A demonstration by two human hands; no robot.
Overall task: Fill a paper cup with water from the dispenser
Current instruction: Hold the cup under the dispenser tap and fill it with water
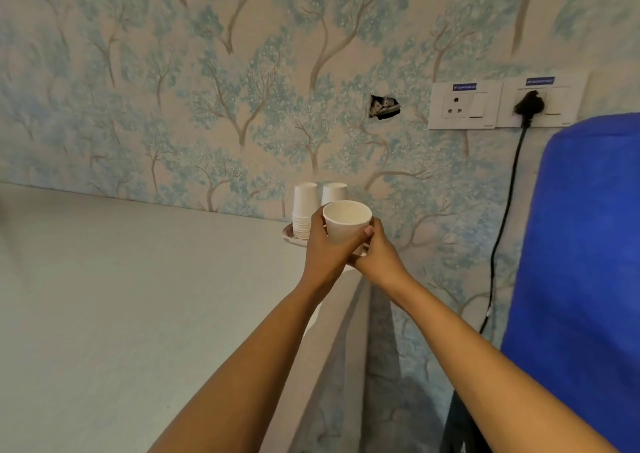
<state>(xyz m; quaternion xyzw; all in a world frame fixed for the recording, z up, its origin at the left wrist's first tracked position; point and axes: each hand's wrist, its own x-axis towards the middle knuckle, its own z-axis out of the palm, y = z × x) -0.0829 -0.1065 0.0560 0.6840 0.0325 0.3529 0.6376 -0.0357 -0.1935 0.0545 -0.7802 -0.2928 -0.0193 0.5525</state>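
Observation:
A white paper cup [346,222] is held upright in mid-air, mouth tilted toward me, and it looks empty. My left hand [323,248] wraps its left side and my right hand [379,255] grips its right side and base. Just behind it, two stacks of upturned paper cups [304,207] stand on a small plate [290,236] at the counter's far right corner. The dispenser's blue water bottle [575,262] fills the right edge of the view; its tap is out of sight.
A pale counter [138,297] runs along the left, ending in an edge below my arms. Patterned wallpaper backs everything. Two wall sockets [464,104] sit upper right, a black plug and cable [502,224] dropping beside the bottle. A small hole [384,106] shows in the wall.

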